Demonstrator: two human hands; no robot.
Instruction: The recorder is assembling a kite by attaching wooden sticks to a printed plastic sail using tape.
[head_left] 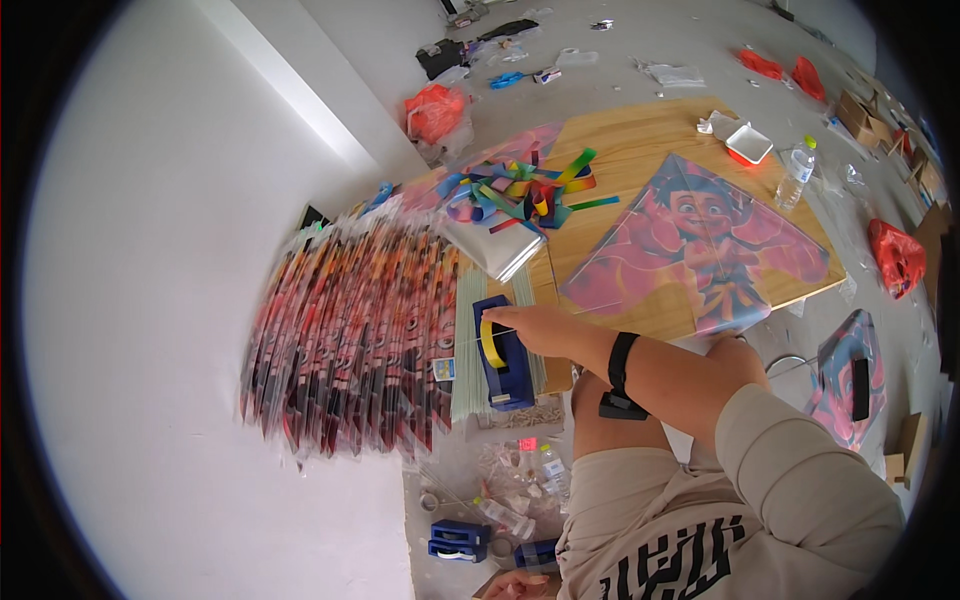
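My right hand (530,330) reaches in from the right across the wooden table. Its fingertips are closed at the top of a yellow tape roll (492,346), which sits in a dark blue tape dispenser (512,375). The dispenser rests on a bundle of pale thin sticks (468,375). At the lower edge, my left hand (520,586) shows only in part, with its fingers curled; what they hold, if anything, is hidden. A pink and blue kite (690,245) with a cartoon figure lies spread flat to the right of the dispenser.
Many plastic-wrapped kites (350,340) stand packed in a row at left. Colourful ribbons (520,190) lie beyond the dispenser. A water bottle (797,172) and a small tray (749,145) stand at the table's far right. More dispensers (459,540) and litter are on the floor.
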